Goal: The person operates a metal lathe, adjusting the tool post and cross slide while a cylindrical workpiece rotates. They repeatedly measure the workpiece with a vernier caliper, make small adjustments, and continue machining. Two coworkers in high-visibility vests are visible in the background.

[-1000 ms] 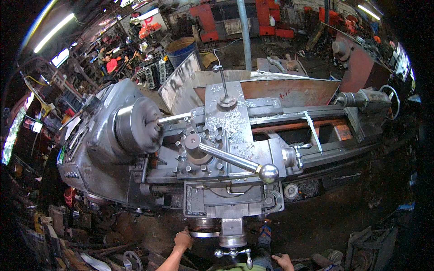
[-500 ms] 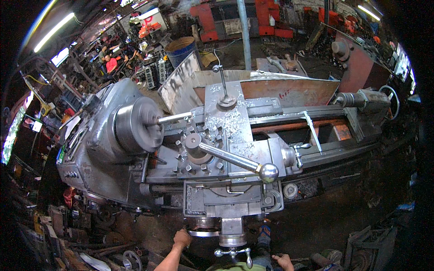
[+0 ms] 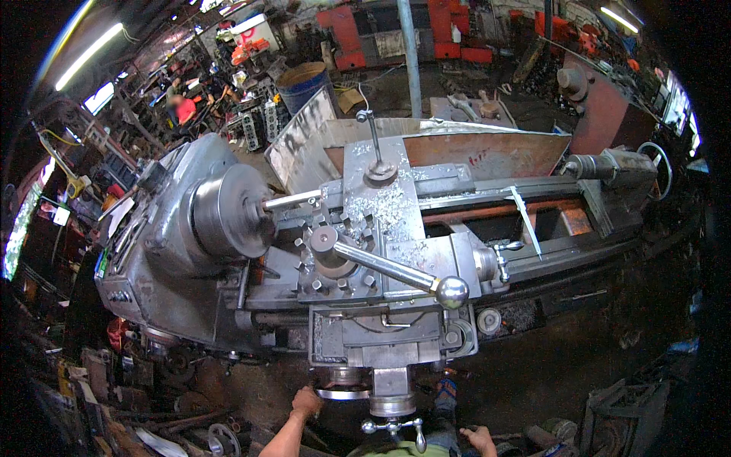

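At the lower edge, my left hand [image 3: 306,401] is closed at the left side of a metal handwheel [image 3: 344,394] on the front of a lathe's carriage. My right hand [image 3: 479,437] hangs lower right, apart from the crank handle [image 3: 391,424], fingers partly stretched out and nothing visible in it. The lathe chuck [image 3: 232,212] looks smeared, as if spinning. A shiny bar [image 3: 293,200] lies in front of it, toward the tool post [image 3: 332,259]. From the tool post a lever with a ball knob [image 3: 452,292] slants right. Metal chips [image 3: 378,204] litter the cross slide.
A tailstock [image 3: 615,169] stands at the right end of the bed. Across the bed lies a thin, pale caliper-like tool [image 3: 525,221]. Behind are a splash guard [image 3: 487,156], a blue drum [image 3: 304,85] and a post [image 3: 410,57]. A person in red [image 3: 183,110] is far left.
Both hands stay in nearly the same places. The whole view has shifted very slightly. The chuck's jaws remain blurred.
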A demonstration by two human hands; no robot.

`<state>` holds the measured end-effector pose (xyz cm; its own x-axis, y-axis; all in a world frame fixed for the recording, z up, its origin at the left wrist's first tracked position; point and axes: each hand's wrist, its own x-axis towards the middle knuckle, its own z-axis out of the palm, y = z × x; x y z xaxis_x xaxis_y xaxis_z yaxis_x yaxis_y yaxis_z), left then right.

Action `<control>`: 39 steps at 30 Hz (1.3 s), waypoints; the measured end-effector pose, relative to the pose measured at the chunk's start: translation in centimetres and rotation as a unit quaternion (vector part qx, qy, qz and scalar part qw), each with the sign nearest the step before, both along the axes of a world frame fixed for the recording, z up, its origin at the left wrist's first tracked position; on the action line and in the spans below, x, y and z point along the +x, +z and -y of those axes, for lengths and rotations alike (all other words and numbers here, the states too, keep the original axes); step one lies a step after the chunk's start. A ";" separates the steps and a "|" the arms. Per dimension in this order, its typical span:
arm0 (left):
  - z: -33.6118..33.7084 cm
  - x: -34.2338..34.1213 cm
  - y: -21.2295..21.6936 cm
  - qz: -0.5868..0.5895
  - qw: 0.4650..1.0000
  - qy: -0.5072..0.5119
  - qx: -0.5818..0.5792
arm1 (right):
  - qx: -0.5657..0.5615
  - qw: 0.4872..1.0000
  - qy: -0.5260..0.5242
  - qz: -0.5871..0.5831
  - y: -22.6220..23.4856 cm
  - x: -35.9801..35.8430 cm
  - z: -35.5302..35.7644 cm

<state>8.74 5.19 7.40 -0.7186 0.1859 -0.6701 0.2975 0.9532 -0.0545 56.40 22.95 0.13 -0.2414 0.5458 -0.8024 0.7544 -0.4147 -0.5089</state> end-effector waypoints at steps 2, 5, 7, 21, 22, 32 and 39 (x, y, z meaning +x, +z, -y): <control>0.0 0.0 0.0 0.023 1.000 0.005 -0.009 | -0.001 1.000 0.000 0.010 0.1 0.0 0.0; 0.0 0.2 -0.1 -0.017 1.000 -0.004 -0.009 | -0.006 1.000 0.005 0.005 0.4 -0.4 -0.5; 0.1 0.3 -0.1 -0.022 1.000 -0.010 -0.002 | -0.072 0.990 -0.032 0.119 0.4 -0.9 -1.0; 0.4 0.0 -0.8 0.002 1.000 -0.010 -0.001 | -0.071 0.991 -0.024 0.114 -2.9 0.4 -1.0; 0.4 -0.1 -0.8 0.005 1.000 -0.006 -0.002 | -0.061 0.990 -0.029 0.126 -3.3 0.6 -0.8; 1.2 -0.7 -1.9 0.007 1.000 -0.005 0.020 | -0.072 0.987 -0.044 0.140 -3.5 0.7 -0.8; 1.6 -0.7 -3.2 -0.032 0.998 -0.053 0.001 | -0.053 0.993 -0.064 0.081 -2.0 0.2 -0.6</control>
